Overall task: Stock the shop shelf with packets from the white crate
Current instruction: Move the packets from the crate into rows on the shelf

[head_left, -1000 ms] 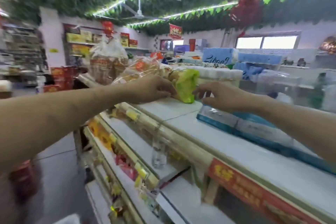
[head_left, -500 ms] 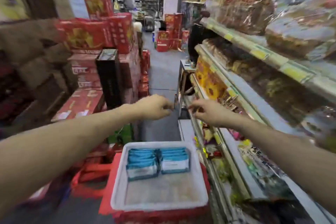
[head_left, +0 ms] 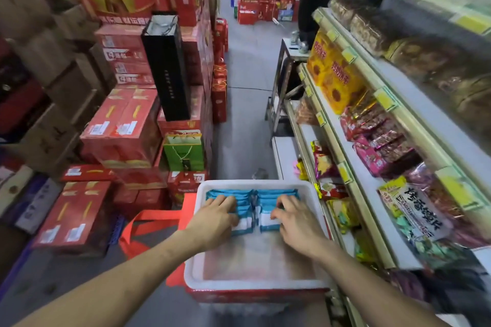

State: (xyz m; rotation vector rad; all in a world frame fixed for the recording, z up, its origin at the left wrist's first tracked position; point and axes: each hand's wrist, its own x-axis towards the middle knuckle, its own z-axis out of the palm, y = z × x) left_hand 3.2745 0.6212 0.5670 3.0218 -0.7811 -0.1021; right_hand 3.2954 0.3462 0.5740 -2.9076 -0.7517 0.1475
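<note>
Left hand [head_left: 212,218], right hand [head_left: 297,223] dropped into one white crate [head_left: 191,268], grips curled onto two blue packet rows [head_left: 273,192]

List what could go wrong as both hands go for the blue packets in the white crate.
The blue packets stand in two loose rows under the left hand and right hand; a big handful may shed some. The white crate sits on a red box, so a hard pull might shift it.
</note>
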